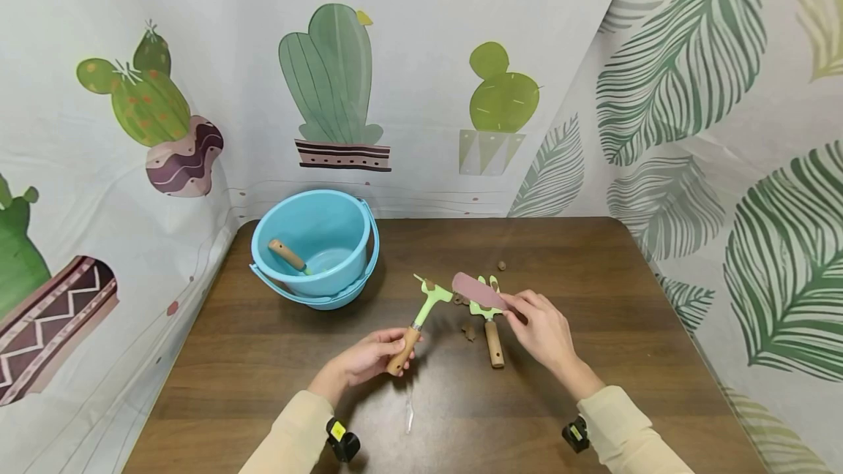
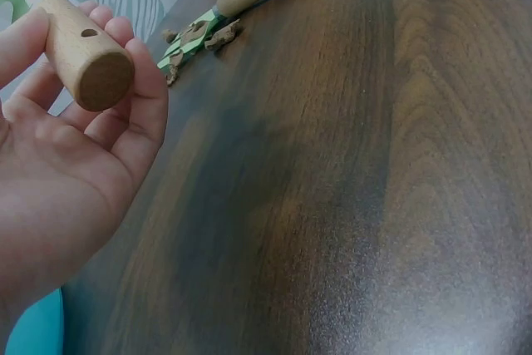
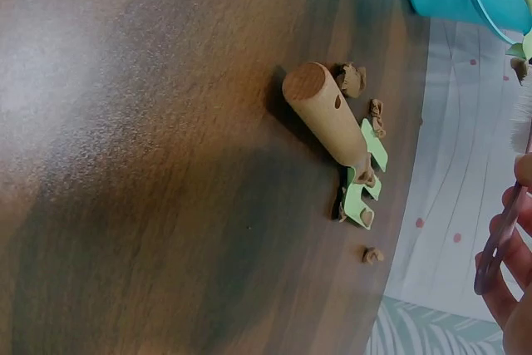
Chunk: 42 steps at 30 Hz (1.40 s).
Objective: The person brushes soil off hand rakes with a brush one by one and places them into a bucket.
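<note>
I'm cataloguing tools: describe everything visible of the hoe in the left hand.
The hand hoe has a wooden handle with a hole near its end, a silvery collar and a green, two-sided head bearing brown clumps. The left hand grips the handle, tilting it above the table. Whether the pink brush touches it is unclear.

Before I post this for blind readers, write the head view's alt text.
A left hand holds a green tool by its wooden handle; the right hand holds a pink brush near the tool's head. Another green tool lies among brown bits on a table, right of a blue bucket.
</note>
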Each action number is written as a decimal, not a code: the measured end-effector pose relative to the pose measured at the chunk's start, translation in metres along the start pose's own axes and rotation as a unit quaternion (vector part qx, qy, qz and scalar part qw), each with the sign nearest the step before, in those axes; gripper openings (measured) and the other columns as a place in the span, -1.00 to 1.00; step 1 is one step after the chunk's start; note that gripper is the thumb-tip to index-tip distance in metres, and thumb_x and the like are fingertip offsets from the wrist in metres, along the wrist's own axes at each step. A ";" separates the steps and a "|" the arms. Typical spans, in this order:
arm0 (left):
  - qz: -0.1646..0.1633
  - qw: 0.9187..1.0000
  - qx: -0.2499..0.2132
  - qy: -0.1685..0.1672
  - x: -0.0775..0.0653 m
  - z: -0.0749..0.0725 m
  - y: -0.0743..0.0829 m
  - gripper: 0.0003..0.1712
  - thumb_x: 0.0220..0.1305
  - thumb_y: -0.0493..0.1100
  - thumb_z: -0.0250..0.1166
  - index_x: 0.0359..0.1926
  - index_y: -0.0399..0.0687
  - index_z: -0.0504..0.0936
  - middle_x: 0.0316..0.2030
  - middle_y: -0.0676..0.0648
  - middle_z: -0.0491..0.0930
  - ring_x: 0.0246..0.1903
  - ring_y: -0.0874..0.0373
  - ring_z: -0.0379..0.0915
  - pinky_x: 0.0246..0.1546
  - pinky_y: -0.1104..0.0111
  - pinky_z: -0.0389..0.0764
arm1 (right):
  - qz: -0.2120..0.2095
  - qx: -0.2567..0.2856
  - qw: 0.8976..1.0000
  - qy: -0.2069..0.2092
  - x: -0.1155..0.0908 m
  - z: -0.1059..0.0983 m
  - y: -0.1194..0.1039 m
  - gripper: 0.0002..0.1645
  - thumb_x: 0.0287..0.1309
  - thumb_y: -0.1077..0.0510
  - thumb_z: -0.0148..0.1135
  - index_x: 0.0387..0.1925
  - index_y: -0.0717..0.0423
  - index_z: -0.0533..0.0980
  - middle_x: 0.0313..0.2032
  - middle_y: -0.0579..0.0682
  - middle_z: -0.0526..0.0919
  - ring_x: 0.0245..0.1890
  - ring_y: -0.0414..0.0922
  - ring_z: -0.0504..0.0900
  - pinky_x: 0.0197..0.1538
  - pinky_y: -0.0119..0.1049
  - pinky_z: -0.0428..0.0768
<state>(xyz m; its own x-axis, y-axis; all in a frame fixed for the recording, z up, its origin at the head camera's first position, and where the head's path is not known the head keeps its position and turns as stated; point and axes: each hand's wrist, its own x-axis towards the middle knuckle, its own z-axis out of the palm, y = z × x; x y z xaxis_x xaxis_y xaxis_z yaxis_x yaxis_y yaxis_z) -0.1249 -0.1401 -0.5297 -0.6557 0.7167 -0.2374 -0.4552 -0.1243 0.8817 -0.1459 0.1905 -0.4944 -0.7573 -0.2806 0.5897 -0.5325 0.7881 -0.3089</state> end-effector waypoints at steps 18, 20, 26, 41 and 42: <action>0.001 1.000 0.011 0.025 -0.003 -0.002 0.000 -0.42 0.38 -0.20 -0.06 0.30 -0.44 0.06 -0.24 -0.06 0.48 -0.27 0.11 0.42 -0.23 0.28 0.47 | -0.003 -0.002 1.000 0.009 0.001 0.001 0.000 -0.65 -0.15 0.20 0.36 -0.19 -0.01 0.64 -0.39 -0.16 0.61 -0.49 -0.21 0.47 -0.53 -0.28 0.42; 0.002 0.999 0.015 0.034 -0.003 -0.002 0.000 -0.43 0.37 -0.20 -0.04 0.29 -0.44 0.09 -0.25 -0.06 0.49 -0.28 0.11 0.43 -0.24 0.29 0.48 | -0.004 0.002 1.000 0.010 0.002 0.001 -0.002 -0.65 -0.16 0.21 0.36 -0.20 0.00 0.65 -0.39 -0.16 0.61 -0.49 -0.21 0.46 -0.53 -0.29 0.42; -0.001 0.998 0.034 0.059 -0.003 -0.003 -0.001 -0.45 0.35 -0.21 0.01 0.25 -0.45 0.15 -0.25 -0.09 0.51 -0.28 0.09 0.43 -0.24 0.27 0.48 | -0.006 0.011 1.000 0.011 0.006 0.000 -0.008 -0.67 -0.13 0.20 0.34 -0.20 0.00 0.65 -0.38 -0.15 0.61 -0.47 -0.20 0.47 -0.51 -0.27 0.43; 0.011 0.985 0.086 0.148 0.002 -0.003 -0.003 -0.49 0.26 -0.24 0.13 0.19 -0.38 0.30 -0.19 -0.20 0.48 -0.30 0.07 0.43 -0.25 0.26 0.50 | -0.001 0.033 0.999 0.006 0.011 -0.001 -0.017 -0.69 -0.09 0.18 0.32 -0.19 -0.02 0.65 -0.37 -0.18 0.61 -0.43 -0.22 0.49 -0.46 -0.27 0.45; 0.013 0.984 0.089 0.155 0.003 -0.003 -0.003 -0.49 0.26 -0.24 0.14 0.18 -0.38 0.30 -0.21 -0.16 0.48 -0.30 0.08 0.44 -0.25 0.26 0.50 | -0.001 0.034 0.999 0.006 0.012 -0.001 -0.017 -0.69 -0.09 0.18 0.33 -0.19 -0.02 0.65 -0.36 -0.18 0.61 -0.43 -0.22 0.49 -0.46 -0.27 0.45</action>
<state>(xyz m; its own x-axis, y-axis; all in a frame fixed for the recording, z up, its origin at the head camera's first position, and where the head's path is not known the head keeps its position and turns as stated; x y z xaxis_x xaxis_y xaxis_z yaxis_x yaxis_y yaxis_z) -0.1266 -0.1397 -0.5344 -0.8300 0.4686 -0.3027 -0.3417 0.0019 0.9398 -0.1452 0.1742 -0.4816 -0.7514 -0.2750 0.5998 -0.5589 0.7484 -0.3570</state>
